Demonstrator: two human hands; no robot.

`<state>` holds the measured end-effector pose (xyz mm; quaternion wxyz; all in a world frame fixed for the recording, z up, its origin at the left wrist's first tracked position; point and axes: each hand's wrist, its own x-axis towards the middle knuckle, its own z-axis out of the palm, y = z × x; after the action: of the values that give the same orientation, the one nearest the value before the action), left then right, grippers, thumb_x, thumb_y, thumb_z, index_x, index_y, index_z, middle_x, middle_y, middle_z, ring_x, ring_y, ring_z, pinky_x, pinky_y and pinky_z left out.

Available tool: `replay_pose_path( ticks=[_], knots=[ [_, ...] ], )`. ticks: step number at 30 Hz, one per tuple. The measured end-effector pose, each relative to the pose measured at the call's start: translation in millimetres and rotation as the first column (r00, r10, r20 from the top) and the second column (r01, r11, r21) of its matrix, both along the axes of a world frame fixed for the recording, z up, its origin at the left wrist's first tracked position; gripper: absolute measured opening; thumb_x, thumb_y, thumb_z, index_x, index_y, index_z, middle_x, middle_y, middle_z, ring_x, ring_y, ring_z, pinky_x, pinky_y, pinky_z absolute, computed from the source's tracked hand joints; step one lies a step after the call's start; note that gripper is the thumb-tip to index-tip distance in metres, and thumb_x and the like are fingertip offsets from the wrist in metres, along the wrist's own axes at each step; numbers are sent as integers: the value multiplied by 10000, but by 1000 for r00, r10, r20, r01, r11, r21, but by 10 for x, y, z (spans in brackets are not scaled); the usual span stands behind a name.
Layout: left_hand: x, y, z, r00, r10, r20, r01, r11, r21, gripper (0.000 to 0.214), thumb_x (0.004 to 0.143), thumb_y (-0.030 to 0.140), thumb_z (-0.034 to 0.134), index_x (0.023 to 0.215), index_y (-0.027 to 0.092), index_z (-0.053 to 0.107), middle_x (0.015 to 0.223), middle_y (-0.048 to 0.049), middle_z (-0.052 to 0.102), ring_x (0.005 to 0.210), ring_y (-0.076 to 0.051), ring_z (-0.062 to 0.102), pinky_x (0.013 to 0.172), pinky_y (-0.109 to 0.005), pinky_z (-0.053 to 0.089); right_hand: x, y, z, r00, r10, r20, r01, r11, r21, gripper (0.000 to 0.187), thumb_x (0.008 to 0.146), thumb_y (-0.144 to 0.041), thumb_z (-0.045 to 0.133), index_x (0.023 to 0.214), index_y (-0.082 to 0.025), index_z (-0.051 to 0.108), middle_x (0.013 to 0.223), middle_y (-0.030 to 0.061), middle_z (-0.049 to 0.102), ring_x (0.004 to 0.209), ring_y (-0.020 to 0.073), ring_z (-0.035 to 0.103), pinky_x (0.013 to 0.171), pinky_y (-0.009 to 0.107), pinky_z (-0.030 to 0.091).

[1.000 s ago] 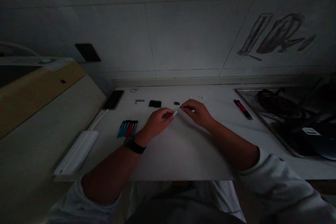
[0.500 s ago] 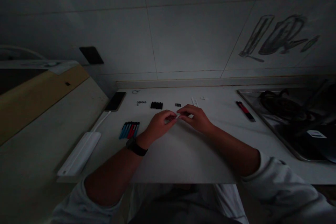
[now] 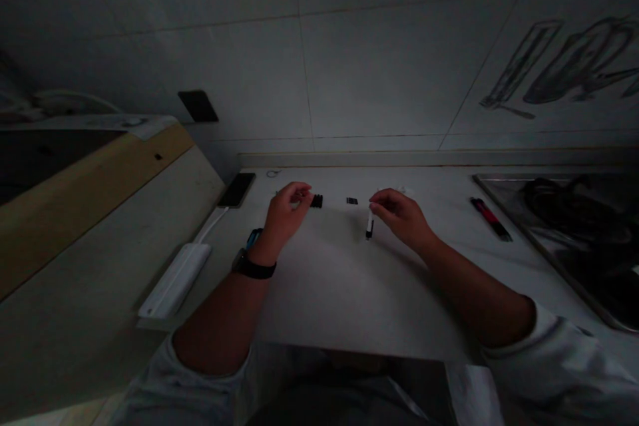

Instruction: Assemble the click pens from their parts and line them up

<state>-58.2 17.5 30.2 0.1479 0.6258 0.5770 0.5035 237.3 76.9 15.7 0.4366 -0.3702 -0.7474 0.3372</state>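
My right hand [image 3: 399,216] pinches a short white stick with a black tip [image 3: 369,225], which hangs tip-down just above the white counter [image 3: 349,279]. Over near the row of small black parts [image 3: 316,200], my left hand [image 3: 283,213] is raised with its fingers curled together at the tips; I cannot make out what they hold. A black watch sits on the left wrist. A bundle of blue and red pens [image 3: 253,237] lies mostly hidden behind that wrist. One small black piece [image 3: 352,200] rests between the two hands.
A phone [image 3: 237,189] lies at the counter's back left, with a white power strip [image 3: 174,279] and its cable along the left edge. A red and black pen [image 3: 490,218] lies right. A dark metal sink [image 3: 574,226] holds dishes at far right. A tiled wall stands behind.
The hands were joined on a small white piece; now they are apart. The left moved back toward the black parts; the right now holds the stick with a black tip on it.
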Motion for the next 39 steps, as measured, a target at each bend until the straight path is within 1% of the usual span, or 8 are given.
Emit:
replay_pose_path(
  ticks=[4, 8, 17, 23, 27, 30, 34, 39],
  knots=[
    [-576, 134, 16, 958, 208, -198, -225, 972, -67, 270, 907, 299, 673, 1158, 205, 703, 1065, -72, 708, 834, -188, 638, 833, -335, 514, -5, -24, -13, 974, 112, 196, -98, 992, -79, 261, 905, -487, 644, 914, -233, 701, 818, 27, 715, 721, 171, 640, 697, 301, 497],
    [-943, 217, -161, 871, 227, -436, -317, 937, -146, 328, 897, 258, 676, 1218, 203, 713, 1130, -103, 671, 883, -217, 634, 891, -363, 502, -20, -43, -73, 902, 243, 358, -200, 968, -153, 230, 902, -443, 612, 894, -228, 694, 778, 6, 691, 707, 161, 614, 677, 285, 459],
    [-1017, 335, -435, 749, 121, -652, -371, 891, -261, 365, 918, 281, 634, 1268, 218, 719, 1148, -133, 694, 1051, -280, 649, 963, -380, 488, 5, -23, -109, 721, 241, 650, -247, 965, -84, 128, 905, -294, 613, 895, -248, 732, 826, 32, 737, 708, 183, 640, 677, 297, 433],
    [-992, 341, -434, 759, 103, -643, -351, 897, -269, 183, 890, 198, 640, 1022, 196, 768, 1068, -141, 737, 990, -299, 672, 883, -399, 489, 18, -1, -142, 724, 163, 671, -226, 974, 7, 164, 933, -302, 595, 918, -243, 747, 880, 50, 751, 758, 203, 659, 702, 308, 446],
    [-836, 333, -305, 887, 123, -445, -253, 936, -247, 86, 885, 230, 669, 921, 218, 746, 968, -96, 759, 910, -262, 678, 840, -383, 486, 10, 10, -143, 799, 52, 599, -149, 982, 113, 225, 961, -298, 560, 1068, -244, 750, 1022, 71, 760, 817, 209, 681, 762, 325, 486],
    [-578, 302, -180, 997, 44, -67, -57, 975, -217, 116, 866, 313, 704, 928, 217, 720, 912, -54, 745, 853, -209, 673, 826, -348, 501, -48, 62, -116, 823, 16, 568, -158, 967, 202, 287, 997, -320, 528, 1178, -229, 730, 1136, 101, 739, 911, 228, 689, 848, 360, 513],
    [-207, 220, -109, 925, -97, 367, 171, 970, -174, 253, 822, 400, 740, 962, 195, 691, 893, -39, 721, 781, -161, 642, 760, -302, 510, -292, 231, -108, 789, -8, 614, -246, 912, 328, 331, 1004, -295, 520, 1251, -214, 724, 1205, 140, 712, 1078, 287, 645, 993, 436, 476],
    [-51, 170, -164, 845, -90, 527, 208, 964, -168, 337, 787, 460, 773, 964, 194, 668, 932, -45, 713, 750, -134, 611, 738, -283, 505, -792, 450, -197, 691, -52, 721, -291, 893, 343, 390, 982, -233, 544, 1338, -201, 700, 1242, 158, 685, 1095, 290, 604, 995, 424, 438]
  ],
)
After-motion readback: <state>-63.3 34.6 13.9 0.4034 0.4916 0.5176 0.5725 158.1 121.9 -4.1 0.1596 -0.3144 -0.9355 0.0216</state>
